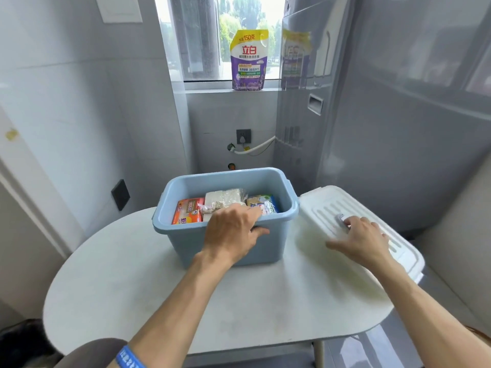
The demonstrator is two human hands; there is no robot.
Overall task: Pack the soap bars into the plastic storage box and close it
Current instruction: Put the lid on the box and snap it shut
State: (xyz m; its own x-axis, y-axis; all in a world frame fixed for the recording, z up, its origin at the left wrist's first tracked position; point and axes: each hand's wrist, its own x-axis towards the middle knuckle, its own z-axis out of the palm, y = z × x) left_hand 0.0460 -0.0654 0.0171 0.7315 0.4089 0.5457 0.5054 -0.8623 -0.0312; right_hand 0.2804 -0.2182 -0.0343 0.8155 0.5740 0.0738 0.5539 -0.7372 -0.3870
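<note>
Blue storage box [225, 240] sits open on the white table [132, 288], rim up. Inside: wrapped soap bars, an orange pack [187, 209], a pale bar in clear wrap [225, 197], a blue-green pack [265, 204]. Packing looks done; closing remains.

Left hand [233, 232] clamps the near rim, fingers over the edge into the box, thumb on the outer wall: steadying.

White lid [372, 229] lies flat just right of the box, overhanging the table's right edge, long axis running away and leftward. Right hand [361, 240] rests on it, fingers curled about a small grey-white piece [341, 217] near its middle; whether gripped, cannot tell.

Lid lies right of the box, under the right hand, so that hand is placed to carry it left onto the rim
</note>
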